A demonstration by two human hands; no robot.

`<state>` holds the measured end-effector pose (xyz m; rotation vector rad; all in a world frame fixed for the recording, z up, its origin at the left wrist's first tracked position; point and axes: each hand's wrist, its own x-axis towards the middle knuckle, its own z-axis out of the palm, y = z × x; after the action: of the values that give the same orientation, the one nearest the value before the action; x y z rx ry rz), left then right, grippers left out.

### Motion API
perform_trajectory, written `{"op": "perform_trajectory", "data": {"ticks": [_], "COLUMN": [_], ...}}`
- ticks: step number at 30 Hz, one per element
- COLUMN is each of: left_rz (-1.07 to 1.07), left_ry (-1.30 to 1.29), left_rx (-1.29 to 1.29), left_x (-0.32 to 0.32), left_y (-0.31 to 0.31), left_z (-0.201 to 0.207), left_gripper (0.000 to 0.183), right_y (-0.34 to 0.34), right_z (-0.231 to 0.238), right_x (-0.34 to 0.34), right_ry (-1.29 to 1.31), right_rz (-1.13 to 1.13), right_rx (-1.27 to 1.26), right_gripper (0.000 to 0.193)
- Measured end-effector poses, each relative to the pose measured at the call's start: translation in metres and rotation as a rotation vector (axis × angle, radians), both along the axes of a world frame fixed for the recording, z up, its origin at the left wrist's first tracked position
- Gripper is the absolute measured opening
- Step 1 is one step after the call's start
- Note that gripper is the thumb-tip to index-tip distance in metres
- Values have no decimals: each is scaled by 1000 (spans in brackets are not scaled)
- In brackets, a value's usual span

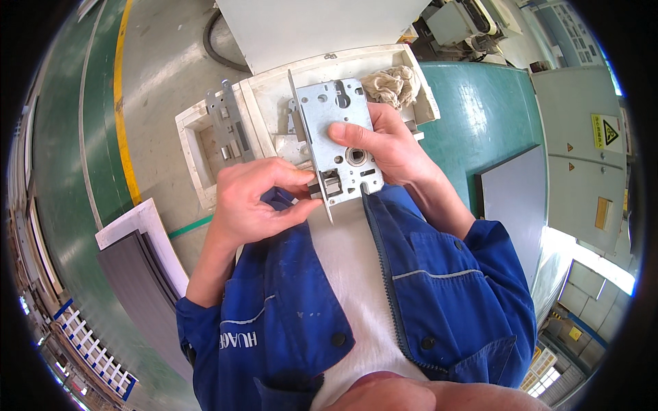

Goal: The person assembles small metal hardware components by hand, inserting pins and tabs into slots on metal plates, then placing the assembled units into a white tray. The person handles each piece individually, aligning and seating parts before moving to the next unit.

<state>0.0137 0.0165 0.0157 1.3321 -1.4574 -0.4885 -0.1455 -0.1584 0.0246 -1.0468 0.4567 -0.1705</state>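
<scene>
We hold the lock point(322, 113) before our chest point(343, 260), near the white tray point(255, 120): our right hand point(396, 147) grips it, our left hand point(248, 198) pinches the latch point(314, 190). Should the right thumb point(356, 136) slacken, the lock could tilt and drop.

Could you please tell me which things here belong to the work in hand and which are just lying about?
Belong, it seems:
- lock case, in the right hand
- latch, at the left hand's fingertips
- perhaps the metal lock part behind

Probably just lying about:
- rag, in the white tray
- dark panels, left
- grey board, right
</scene>
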Motion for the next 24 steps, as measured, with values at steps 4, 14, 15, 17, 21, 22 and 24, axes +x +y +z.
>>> {"op": "perform_trajectory", "data": {"ticks": [4, 14, 15, 17, 21, 22, 24], "left_rz": [-13, 81, 118, 180, 300, 386, 542], "left_ry": [44, 572, 669, 763, 720, 686, 664], "left_rx": [13, 144, 115, 144, 295, 285, 262], "left_x": [0, -11, -15, -18, 1, 6, 22], "left_y": [3, 2, -1, -2, 9, 16, 34], "left_z": [-1, -27, -30, -33, -34, -35, -37], "left_gripper": [30, 38, 40, 41, 29, 27, 24], "right_y": [0, 7, 10, 17, 1, -12, -39], "right_z": [1, -23, -25, -28, -36, -37, -46], "right_x": [0, 5, 7, 12, 18, 14, 2], "right_ry": [-24, 9, 8, 46, -6, 56, 58], "right_rz": [39, -149, -164, -175, 121, 37, -198], "right_rx": [-7, -214, -240, -310, -159, -321, -637], "right_gripper": [33, 29, 29, 31, 42, 42, 39]}}
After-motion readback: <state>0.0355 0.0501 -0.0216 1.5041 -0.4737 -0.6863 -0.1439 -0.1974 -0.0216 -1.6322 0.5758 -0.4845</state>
